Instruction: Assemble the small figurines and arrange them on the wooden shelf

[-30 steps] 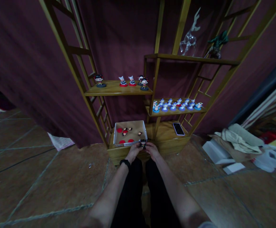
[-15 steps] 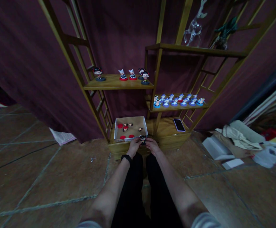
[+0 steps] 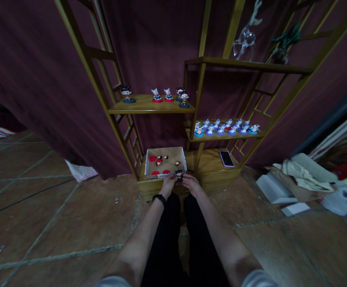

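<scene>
Both hands meet just in front of a shallow cardboard box (image 3: pixel 149 162) on the bottom shelf. My left hand (image 3: pixel 169 184) and my right hand (image 3: pixel 191 184) pinch a small dark-haired figurine (image 3: pixel 179 174) between them. A black band sits on my left wrist. The box holds red round bases and several small figurine parts. Finished figurines on red and dark bases stand on the left middle shelf (image 3: pixel 143 107). A row of several blue-based figurines (image 3: pixel 225 127) fills the lower right shelf.
A phone (image 3: pixel 226 158) lies on the bottom shelf to the right. A glass deer (image 3: pixel 246 36) and a dark ornament stand on the top shelf. White boxes, cloth and bags are piled on the tiled floor at right; paper lies at left. Dark curtain behind.
The view has shifted slightly, so the shelf sits a little lower and left in frame. Both hands stay together on the figurine at the box's front edge.
</scene>
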A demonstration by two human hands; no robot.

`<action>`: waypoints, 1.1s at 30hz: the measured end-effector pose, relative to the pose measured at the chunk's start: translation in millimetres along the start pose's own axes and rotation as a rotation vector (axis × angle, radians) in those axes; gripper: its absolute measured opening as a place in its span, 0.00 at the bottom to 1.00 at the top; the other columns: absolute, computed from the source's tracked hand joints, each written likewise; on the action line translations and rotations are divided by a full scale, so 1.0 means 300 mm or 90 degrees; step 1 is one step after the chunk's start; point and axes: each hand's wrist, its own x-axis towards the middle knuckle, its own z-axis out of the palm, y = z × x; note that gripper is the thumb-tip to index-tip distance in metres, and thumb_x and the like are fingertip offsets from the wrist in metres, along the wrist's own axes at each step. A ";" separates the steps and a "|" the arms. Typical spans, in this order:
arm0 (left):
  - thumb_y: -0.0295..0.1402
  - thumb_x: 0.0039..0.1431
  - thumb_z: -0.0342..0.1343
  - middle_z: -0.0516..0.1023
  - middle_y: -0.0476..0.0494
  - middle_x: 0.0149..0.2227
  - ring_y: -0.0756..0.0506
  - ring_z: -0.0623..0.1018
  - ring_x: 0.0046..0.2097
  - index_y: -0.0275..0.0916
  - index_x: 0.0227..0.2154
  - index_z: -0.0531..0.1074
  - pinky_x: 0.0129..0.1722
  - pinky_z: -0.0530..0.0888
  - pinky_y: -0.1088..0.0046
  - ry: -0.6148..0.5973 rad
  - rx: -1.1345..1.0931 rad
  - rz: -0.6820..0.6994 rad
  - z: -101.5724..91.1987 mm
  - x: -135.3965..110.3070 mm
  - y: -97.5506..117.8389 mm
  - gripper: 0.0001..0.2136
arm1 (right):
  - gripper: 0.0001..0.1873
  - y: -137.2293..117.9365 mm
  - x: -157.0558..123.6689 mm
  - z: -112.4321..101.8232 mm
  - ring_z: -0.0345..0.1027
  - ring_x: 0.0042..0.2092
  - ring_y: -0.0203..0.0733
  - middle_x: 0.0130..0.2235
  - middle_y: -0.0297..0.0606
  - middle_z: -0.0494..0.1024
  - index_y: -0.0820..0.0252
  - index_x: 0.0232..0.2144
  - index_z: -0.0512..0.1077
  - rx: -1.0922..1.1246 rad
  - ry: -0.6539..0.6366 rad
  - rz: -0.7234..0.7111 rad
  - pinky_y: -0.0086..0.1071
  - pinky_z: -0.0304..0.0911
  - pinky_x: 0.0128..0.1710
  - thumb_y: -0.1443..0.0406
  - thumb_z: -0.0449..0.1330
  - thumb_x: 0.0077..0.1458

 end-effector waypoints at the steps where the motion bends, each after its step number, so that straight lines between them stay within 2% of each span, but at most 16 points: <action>1: 0.29 0.42 0.59 0.71 0.50 0.21 0.54 0.68 0.22 0.34 0.23 0.72 0.21 0.63 0.80 0.002 -0.002 -0.001 0.001 -0.001 0.001 0.04 | 0.17 -0.002 -0.003 0.002 0.72 0.33 0.40 0.29 0.35 0.79 0.57 0.32 0.73 0.005 -0.010 0.000 0.37 0.63 0.41 0.67 0.65 0.33; 5: 0.30 0.41 0.59 0.71 0.50 0.19 0.54 0.68 0.21 0.34 0.22 0.71 0.21 0.63 0.79 0.001 -0.008 -0.006 0.005 -0.008 0.010 0.05 | 0.18 -0.005 -0.009 0.008 0.72 0.34 0.40 0.30 0.34 0.79 0.58 0.31 0.73 0.021 -0.017 -0.016 0.39 0.63 0.43 0.69 0.65 0.31; 10: 0.30 0.39 0.61 0.74 0.48 0.23 0.53 0.69 0.23 0.33 0.25 0.73 0.23 0.64 0.78 -0.012 -0.012 -0.011 0.012 -0.021 0.024 0.08 | 0.17 0.004 0.002 0.006 0.72 0.35 0.40 0.31 0.35 0.79 0.59 0.30 0.73 0.045 -0.032 -0.023 0.39 0.63 0.43 0.68 0.67 0.30; 18: 0.31 0.37 0.64 0.76 0.45 0.26 0.52 0.71 0.26 0.32 0.31 0.75 0.25 0.64 0.78 -0.059 -0.008 -0.011 0.013 -0.024 0.032 0.14 | 0.16 -0.005 -0.009 0.005 0.72 0.33 0.38 0.28 0.34 0.78 0.60 0.29 0.73 0.058 0.008 -0.032 0.38 0.63 0.43 0.68 0.66 0.31; 24: 0.32 0.38 0.63 0.77 0.44 0.27 0.52 0.71 0.26 0.33 0.29 0.76 0.25 0.64 0.79 -0.080 -0.020 -0.020 0.014 -0.020 0.030 0.12 | 0.16 -0.014 -0.021 0.011 0.72 0.33 0.39 0.28 0.33 0.78 0.58 0.28 0.72 0.062 0.002 -0.043 0.39 0.64 0.43 0.69 0.67 0.29; 33: 0.30 0.40 0.62 0.77 0.44 0.27 0.52 0.71 0.26 0.33 0.26 0.76 0.25 0.66 0.78 -0.046 -0.017 -0.023 0.010 -0.009 0.015 0.08 | 0.18 -0.007 -0.022 0.014 0.71 0.35 0.38 0.29 0.31 0.76 0.57 0.29 0.72 0.042 0.017 -0.050 0.37 0.63 0.41 0.69 0.66 0.27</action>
